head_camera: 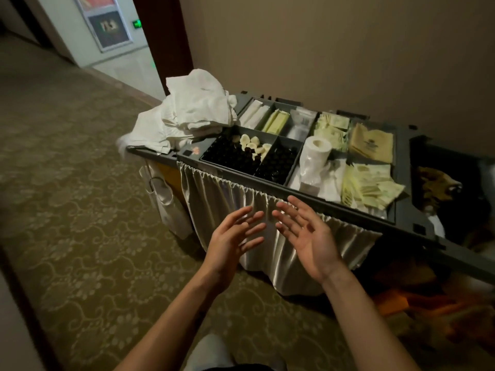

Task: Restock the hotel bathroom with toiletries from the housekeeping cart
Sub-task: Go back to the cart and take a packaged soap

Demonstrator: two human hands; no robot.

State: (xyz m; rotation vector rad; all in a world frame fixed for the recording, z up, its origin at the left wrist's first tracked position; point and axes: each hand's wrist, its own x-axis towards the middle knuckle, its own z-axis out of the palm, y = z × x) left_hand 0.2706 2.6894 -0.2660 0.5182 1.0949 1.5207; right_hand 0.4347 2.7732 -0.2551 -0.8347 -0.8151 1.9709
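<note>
**Empty hands, a crowded tray: where a slip could come from**

Both hands are bare and hold nothing. The left hand (235,236) and right hand (308,236) hover close together, fingers spread and palms half turned to each other, in front of the pleated cream satin curtain (227,199). The toiletries lie just beyond the fingertips, in the compartmented worktop (267,180) of the dark grey plastic housekeeping cart (401,218).

The small dark bottles (230,153) ahead of the left hand are packed tight, so I'd expect a careless pull to tip their neighbours. The white toilet roll (314,151), ahead of the right hand, stands on end over soft wrapped packets and looks easy to knock over. Further right, the pale yellow-green sachets (372,183) are heaped loosely right up to the rim; a brushing wrist could spill them onto the carpet. Far left, the crumpled white towels (195,111) overhang the cart's end and might slide if it is jolted.
</note>
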